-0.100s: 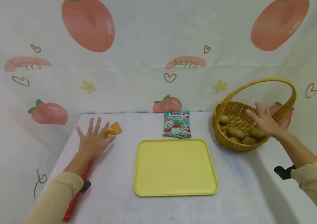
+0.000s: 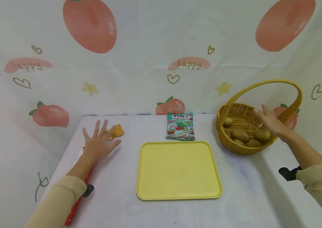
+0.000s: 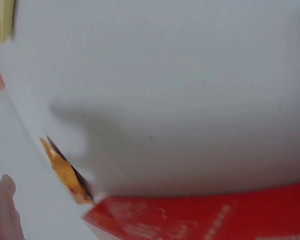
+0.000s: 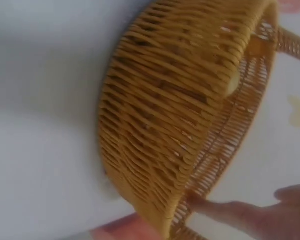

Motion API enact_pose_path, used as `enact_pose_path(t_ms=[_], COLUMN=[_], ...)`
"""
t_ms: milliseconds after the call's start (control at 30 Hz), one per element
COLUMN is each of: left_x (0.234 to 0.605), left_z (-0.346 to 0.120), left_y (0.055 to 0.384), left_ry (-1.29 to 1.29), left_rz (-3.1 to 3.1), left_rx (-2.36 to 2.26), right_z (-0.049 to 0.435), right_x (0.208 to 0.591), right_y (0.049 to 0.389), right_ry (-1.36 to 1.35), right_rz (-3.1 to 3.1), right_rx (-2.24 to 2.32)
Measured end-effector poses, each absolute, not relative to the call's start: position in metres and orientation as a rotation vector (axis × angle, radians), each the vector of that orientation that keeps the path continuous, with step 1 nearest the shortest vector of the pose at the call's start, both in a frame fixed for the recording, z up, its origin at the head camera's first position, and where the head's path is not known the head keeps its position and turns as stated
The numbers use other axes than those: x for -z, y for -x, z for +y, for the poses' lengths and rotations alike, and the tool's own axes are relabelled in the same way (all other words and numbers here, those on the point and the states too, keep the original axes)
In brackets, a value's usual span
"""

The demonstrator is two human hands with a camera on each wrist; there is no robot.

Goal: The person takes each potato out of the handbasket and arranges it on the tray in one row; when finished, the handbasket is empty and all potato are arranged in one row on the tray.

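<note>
My left hand is held with its fingers spread, just in front of a small orange packet that its fingers partly cover. Beneath that forearm lies a long red package, also seen as a red wrapper in the left wrist view. Over the right side of a wicker basket, below its arched handle, my right hand reaches with extended fingers and grips nothing. Several brown roundish kiwi-like fruits lie inside the basket. Whether the right fingers touch the rim I cannot tell.
A yellow rectangular tray sits in the middle of the white table. Behind it lies a green Fox's candy bag. A patterned cloth hangs along the table's back edge.
My left hand has shifted slightly to the right, fingers still spread. My right hand has moved a little to the right over the basket, its fingers closer together.
</note>
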State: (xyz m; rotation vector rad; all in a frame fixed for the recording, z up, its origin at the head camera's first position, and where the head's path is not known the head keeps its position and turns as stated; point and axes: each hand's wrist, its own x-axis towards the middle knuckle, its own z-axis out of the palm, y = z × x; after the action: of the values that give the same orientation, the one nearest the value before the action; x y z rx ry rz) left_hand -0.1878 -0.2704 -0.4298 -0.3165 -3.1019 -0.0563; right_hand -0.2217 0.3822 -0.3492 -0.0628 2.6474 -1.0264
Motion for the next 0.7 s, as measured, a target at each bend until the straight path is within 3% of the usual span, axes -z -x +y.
enact_pose_path(t_ms=[233,500,700], left_x=[0.435,0.444,0.448], left_z=[-0.237,-0.206,-0.201], left_y=[0.180,0.169,0.164], left_ry=[0.531,0.874,0.965], left_rz=[-3.095,-3.132,-3.189], left_rx=[0.050,0.020,0.071], right_z=[0.398,0.410,0.415], right_x=[0.347,0.350,0.355], right_y=[0.231,0.239,0.246], right_ry=[-0.117,-0.269,-0.380], right_rz=[2.226,1.979,1.875], right_rx=[1.351,1.457,1.476])
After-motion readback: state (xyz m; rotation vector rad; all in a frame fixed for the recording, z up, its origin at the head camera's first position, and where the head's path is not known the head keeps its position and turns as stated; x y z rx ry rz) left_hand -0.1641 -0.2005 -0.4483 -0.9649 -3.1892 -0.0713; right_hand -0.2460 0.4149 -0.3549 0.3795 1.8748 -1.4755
